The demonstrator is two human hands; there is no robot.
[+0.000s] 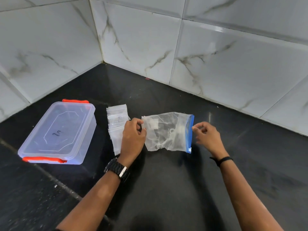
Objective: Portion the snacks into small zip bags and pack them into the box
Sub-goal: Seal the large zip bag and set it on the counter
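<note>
A large clear zip bag (166, 130) with a blue zipper strip lies on its side on the black counter, its contents pale and hard to make out. My left hand (133, 137) pinches the bag's closed bottom edge. My right hand (205, 132) pinches the blue zipper end. Behind my left hand lies a pile of several small empty zip bags (115, 120). A clear plastic box (58, 132) with a lid and orange latches stands to the left, closed.
The black counter (166, 172) runs into a corner of white marble-look wall tiles (150, 39) at the back and on both sides. A small red scrap (147, 78) lies by the back wall.
</note>
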